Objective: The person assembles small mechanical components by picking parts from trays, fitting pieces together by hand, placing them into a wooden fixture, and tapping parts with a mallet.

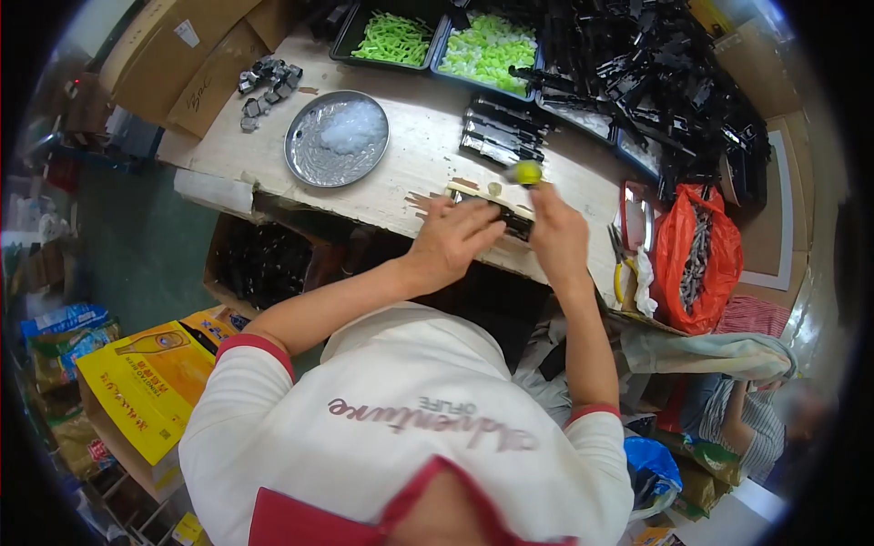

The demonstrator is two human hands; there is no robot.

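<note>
My left hand (452, 238) rests over a long black plastic part (517, 224) near the table's front edge, its fingers pressing the part down. A pale strip (464, 190) runs along the part's far side. In my right hand (560, 232) is a small hammer (526, 173) with a yellow-green end, raised just beyond the part and blurred by motion. The fingers are wrapped round its handle, which they mostly hide. Farther back on the table, several black and silvery strip-like parts (503, 132) lie side by side.
A round metal tray (297, 156) with clear small pieces stands left, near grey metal parts (269, 87). Bins of green pieces (391, 38) and white-green pieces (487, 55) line the back. Black parts (665, 73) pile up right, above pliers (621, 268) and a red bag (678, 300).
</note>
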